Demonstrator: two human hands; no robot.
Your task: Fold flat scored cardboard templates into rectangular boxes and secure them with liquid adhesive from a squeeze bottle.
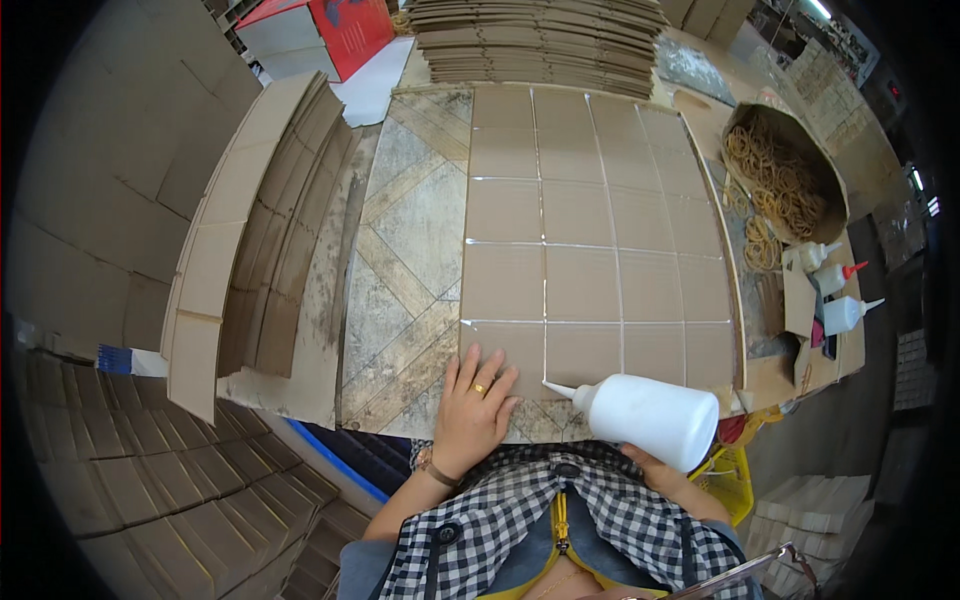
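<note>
A brown cardboard sheet lies on the table before me, crossed by a grid of shiny, wet-looking lines. My left hand, with a ring on one finger, rests flat on its near left corner, fingers stretched out. A white squeeze glue bottle is tipped on its side in my right hand, which is mostly hidden behind it. The bottle's narrow nozzle points left, its tip at one of the lengthwise lines near the sheet's close edge.
Folded cardboard pieces stand at the left, and a tall cardboard stack is at the back. On the right are a box of rubber bands and several small nozzle bottles. A red and white box sits far left; more stacked cardboard is lower left.
</note>
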